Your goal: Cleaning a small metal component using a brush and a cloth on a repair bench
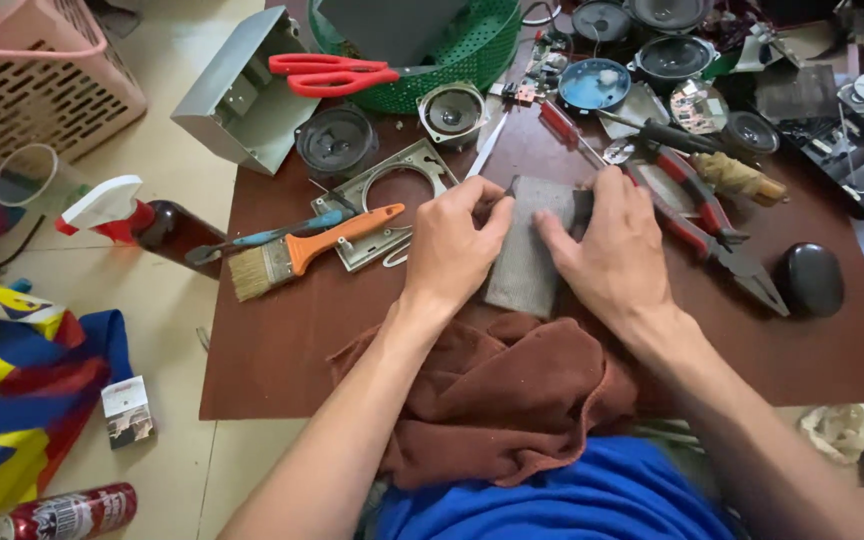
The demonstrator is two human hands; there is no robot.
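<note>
Grey fabric-covered panel (530,245) lay mid-bench, a bit toward the near edge, w/ both hands on it. Left hand (449,250) pinched its top-left edge, fingers closed narrow on it; right hand (612,250) lay over the top-right corner, fingers curled down onto it. Brown cloth (497,395) bunched at near edge, touching the panel's lower end.

Open room: bare bench (282,350) at near-left corner and a strip near-right, in front of the black oval (808,279). Far edge crowded: speakers (337,140), green basket (452,60) w/ red scissors (337,73), pliers (707,215) just right of the right hand. Brush (302,252) & metal bracket (392,200) just left of the left hand.

Off the bench, left: small box (128,410) w/ white top and dark picture on the floor by the near-left corner; red can (62,513) w/ white print nearer still; pink crate (37,75) far-left.
</note>
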